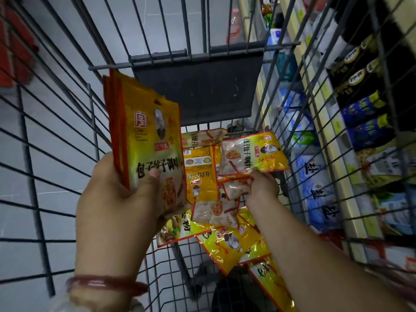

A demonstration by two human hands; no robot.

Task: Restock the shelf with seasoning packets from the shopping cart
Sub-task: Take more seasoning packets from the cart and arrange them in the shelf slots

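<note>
Left grip (117, 199) holds stack (146, 140); right grip (262, 185) pinches packet (252, 154).

Pale grey floor tiles (67, 122) fill the left; stocked store shelves (351, 136) line the right; red fixture (13, 52) far left.

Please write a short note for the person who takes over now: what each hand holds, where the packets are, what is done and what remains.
Left hand: holds an upright stack of yellow seasoning packets, thumb across the front.
Right hand: fingers pinch one packet, lifted over the pile.
Loose packets lie on the floor of the shopping cart.
Shelf is to the right, outside the cart.
Done: several packets gathered.
Left: collect the rest, place all on the shelf.
</note>
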